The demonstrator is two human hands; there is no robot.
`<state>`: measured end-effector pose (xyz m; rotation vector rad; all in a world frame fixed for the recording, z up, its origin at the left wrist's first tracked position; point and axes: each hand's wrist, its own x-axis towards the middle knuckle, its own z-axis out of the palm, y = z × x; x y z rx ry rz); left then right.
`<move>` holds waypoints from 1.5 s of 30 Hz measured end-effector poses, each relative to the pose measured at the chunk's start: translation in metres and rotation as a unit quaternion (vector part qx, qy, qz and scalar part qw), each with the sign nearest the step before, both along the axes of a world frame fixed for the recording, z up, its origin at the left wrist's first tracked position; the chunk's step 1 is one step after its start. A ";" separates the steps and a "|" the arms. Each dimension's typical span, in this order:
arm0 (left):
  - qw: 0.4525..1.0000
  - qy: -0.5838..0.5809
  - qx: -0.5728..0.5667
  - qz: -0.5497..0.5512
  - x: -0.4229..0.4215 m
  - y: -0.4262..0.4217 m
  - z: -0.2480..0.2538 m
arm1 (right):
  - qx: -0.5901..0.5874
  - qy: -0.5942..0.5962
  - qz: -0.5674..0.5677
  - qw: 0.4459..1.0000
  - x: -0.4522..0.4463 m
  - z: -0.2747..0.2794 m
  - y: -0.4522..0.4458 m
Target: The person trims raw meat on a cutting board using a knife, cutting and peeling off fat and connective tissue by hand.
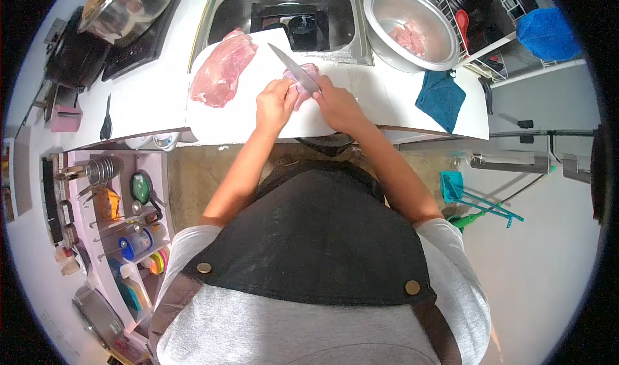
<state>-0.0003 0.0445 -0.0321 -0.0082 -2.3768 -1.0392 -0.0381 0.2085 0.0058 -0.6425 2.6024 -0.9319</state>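
My right hand point(338, 107) is wrapped round the handle of a kitchen knife point(293, 67), whose blade points up and to the left. Under the blade lies a small piece of raw meat point(302, 94) on the white cutting board point(219, 123). Closed fingers of my left hand point(276, 106) grip that piece at its left side. A larger slab of raw meat point(224, 72) rests on the board further left, apart from both hands. Whether the blade has entered the small piece is hard to make out.
Behind the board is a steel sink point(216, 27). A large metal bowl point(374, 39) with cut meat point(408, 38) stands to the right, near a dark teal cloth point(441, 101). Scissors point(106, 119) lie at the left. A dish rack point(480, 65) stands far right.
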 end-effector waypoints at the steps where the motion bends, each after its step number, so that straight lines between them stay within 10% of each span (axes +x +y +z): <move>1: 1.000 0.000 0.000 0.001 0.000 0.000 -0.002 | 0.000 0.000 0.001 1.000 -0.001 0.002 -0.002; 16: 0.995 0.063 -0.069 -0.039 -0.013 0.001 0.026 | 0.056 -0.006 -0.056 0.997 -0.019 0.004 0.012; 22: 0.978 -0.108 -0.166 -0.060 -0.017 -0.001 0.019 | 0.047 0.002 -0.056 0.997 -0.016 0.000 0.018; 36: 0.997 0.042 0.017 0.058 0.003 0.007 -0.010 | -0.072 0.010 -0.032 0.997 0.005 -0.001 -0.006; 45: 0.996 0.049 -0.007 0.080 0.003 0.004 -0.012 | 0.052 -0.048 0.007 0.997 0.024 0.010 0.020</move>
